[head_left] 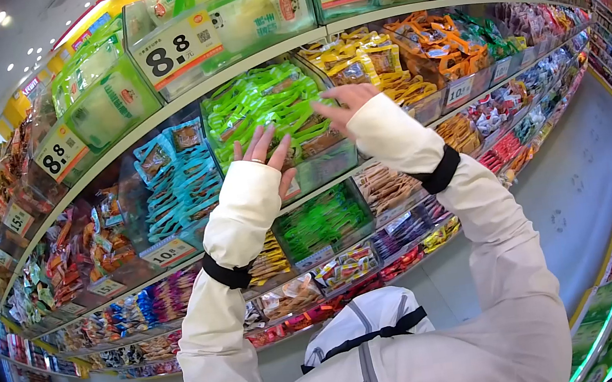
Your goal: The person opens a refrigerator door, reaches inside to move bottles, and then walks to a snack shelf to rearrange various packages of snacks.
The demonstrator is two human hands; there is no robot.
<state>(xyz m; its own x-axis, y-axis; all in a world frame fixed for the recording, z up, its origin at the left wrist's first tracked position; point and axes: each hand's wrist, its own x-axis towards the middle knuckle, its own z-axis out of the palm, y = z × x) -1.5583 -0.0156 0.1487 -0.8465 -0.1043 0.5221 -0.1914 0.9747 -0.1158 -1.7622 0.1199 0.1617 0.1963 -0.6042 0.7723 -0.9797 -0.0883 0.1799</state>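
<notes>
My left hand (263, 152) is at the front edge of a clear bin of green snack packets (266, 106), its fingers spread and nothing seen in them. Over the right part of the same bin, my right hand (345, 106) has its fingers bent together at a bit of green packet; how firmly it holds is hard to make out. Blue packets (177, 175) fill the bin left of my left hand. Yellow packets (362, 60) lie in the bin behind my right hand.
Above runs a shelf of larger green-and-white bags (256, 16) with price tags (176, 50). Orange packets (434, 41) are farther right. A lower bin holds darker green packets (324, 220). The grey aisle floor (552, 194) shows at the right, with more shelving beyond.
</notes>
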